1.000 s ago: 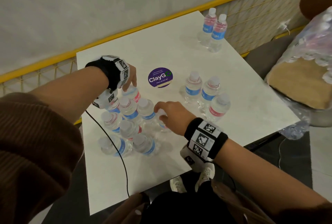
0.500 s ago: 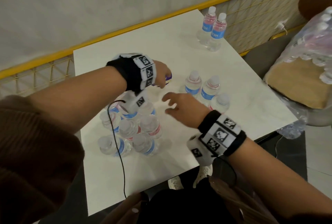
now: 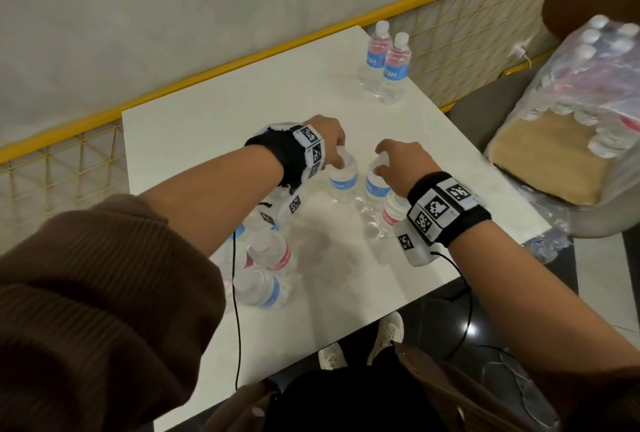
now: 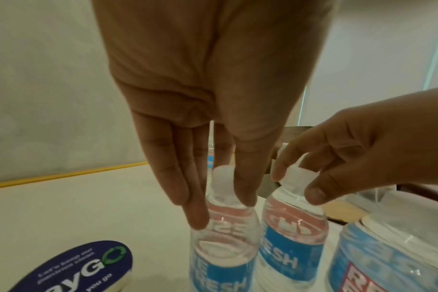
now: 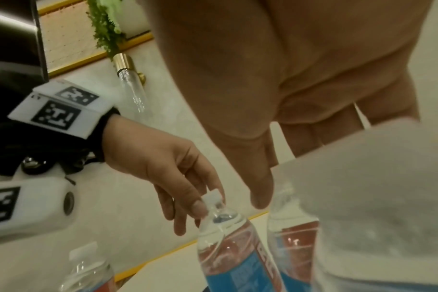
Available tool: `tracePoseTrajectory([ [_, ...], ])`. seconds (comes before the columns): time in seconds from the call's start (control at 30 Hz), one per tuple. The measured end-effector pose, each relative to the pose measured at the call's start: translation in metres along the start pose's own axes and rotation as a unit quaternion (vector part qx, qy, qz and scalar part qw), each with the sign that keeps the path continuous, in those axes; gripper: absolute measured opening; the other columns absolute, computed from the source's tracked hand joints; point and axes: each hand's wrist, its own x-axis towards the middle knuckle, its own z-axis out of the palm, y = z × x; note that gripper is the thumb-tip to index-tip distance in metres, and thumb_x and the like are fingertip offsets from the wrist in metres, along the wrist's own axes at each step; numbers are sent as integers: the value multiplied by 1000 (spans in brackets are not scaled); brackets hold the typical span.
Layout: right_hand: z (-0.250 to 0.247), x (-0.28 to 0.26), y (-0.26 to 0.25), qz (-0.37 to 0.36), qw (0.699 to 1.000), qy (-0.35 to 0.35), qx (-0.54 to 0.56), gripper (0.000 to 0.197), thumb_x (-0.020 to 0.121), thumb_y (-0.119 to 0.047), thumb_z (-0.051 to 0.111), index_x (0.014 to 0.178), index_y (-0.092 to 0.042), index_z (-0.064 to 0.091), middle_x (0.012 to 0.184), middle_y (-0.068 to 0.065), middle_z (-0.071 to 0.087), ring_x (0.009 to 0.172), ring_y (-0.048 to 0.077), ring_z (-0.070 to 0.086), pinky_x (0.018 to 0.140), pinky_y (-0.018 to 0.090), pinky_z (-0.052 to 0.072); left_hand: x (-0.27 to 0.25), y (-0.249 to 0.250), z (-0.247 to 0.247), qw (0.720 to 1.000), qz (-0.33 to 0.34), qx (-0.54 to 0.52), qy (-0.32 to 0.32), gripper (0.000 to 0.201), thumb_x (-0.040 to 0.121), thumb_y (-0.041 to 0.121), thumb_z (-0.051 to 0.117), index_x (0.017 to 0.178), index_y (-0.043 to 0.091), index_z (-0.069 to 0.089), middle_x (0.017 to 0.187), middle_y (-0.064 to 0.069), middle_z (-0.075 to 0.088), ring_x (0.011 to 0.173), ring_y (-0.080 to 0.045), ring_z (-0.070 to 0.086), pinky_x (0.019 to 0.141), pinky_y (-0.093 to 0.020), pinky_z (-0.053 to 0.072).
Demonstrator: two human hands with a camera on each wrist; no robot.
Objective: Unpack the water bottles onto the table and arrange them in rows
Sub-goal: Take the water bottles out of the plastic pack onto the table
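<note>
Two small clear water bottles with blue and pink labels stand side by side at the middle of the white table [image 3: 194, 141]. My left hand [image 3: 337, 158] pinches the left bottle [image 3: 343, 182] at its neck, fingers pointing down [image 4: 195, 217]. My right hand [image 3: 381, 165] pinches the white cap of the right bottle [image 3: 375, 187]; the cap [image 4: 296, 175] sits between its index finger and thumb. A third bottle [image 3: 393, 212] stands just below my right wrist. Several more bottles [image 3: 268, 258] stand grouped under my left forearm.
Two bottles [image 3: 386, 64] stand at the table's far right corner. A shrink-wrapped pack of bottles [image 3: 588, 85] lies on a chair to the right. A round purple sticker [image 4: 83, 266] lies on the table left of the held bottles. A yellow rail [image 3: 207, 75] runs behind the table.
Both hands left the group of bottles at the left, moved right to the middle bottles, and each took hold of a bottle top.
</note>
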Motion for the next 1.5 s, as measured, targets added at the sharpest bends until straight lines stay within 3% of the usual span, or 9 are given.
tracePoseTrajectory([
  [0.2,5,6,-31,-60,996,-33,-56,31,90,-17,53,119,-7,56,117,19,58,106,36,56,81,34,44,-3,-28,-9,993,-31,107,-29,16,75,27,73,68,17,62,65,-8,58,59,-24,48,58,-28,41],
  [0.33,18,5,-62,-106,991,-50,-63,32,92,-16,50,121,-7,54,118,19,56,106,35,56,83,34,45,-11,-49,-13,980,-70,174,-61,38,76,19,75,56,20,43,57,1,43,64,-21,42,61,-25,37],
  [0.6,38,-1,-115,-207,970,-117,-46,42,92,-10,49,134,-11,46,127,16,56,116,33,53,94,38,47,-38,-77,-17,963,-125,211,-111,29,74,22,78,97,18,60,100,-7,59,83,-21,47,74,-26,40],
  [0.67,34,-5,-109,-204,971,-122,-15,52,91,-18,54,140,-14,38,134,14,52,121,32,50,99,43,44,-41,-78,-15,968,-129,186,-111,45,75,23,77,117,12,62,117,-10,62,87,-21,51,78,-28,43],
  [0.87,-3,-23,-33,-96,995,-17,17,54,86,-31,61,136,-19,42,133,12,51,123,31,48,103,46,39,-43,-19,-14,992,-19,122,-37,54,83,28,68,132,15,50,133,-9,52,120,-27,51,94,-31,42],
  [1.03,-9,-54,20,20,994,-107,0,67,83,-36,67,139,-17,36,133,12,51,120,28,50,93,32,41,-30,47,10,988,97,110,-54,55,87,26,62,138,21,43,140,-5,45,124,-24,47,98,-32,39],
  [1.17,10,-63,21,9,996,-80,41,50,83,-20,64,130,-23,47,124,12,56,107,28,56,85,30,45,-23,49,8,975,54,193,-101,58,87,25,63,140,17,42,143,-6,42,129,-25,44,98,-31,39],
  [1.3,27,-74,-8,-46,991,-116,52,47,84,-16,62,129,-21,50,120,14,56,104,30,58,82,30,47,-20,-1,3,955,13,222,-196,39,86,15,66,123,5,60,131,-10,57,118,-25,55,85,-25,44],
  [1.5,52,-87,-68,-172,971,-164,16,41,90,-15,56,130,-12,48,121,19,56,109,35,55,85,35,46,-27,-22,5,960,-15,199,-197,44,89,10,60,132,14,54,133,-6,56,101,-15,52,69,-18,44],
])
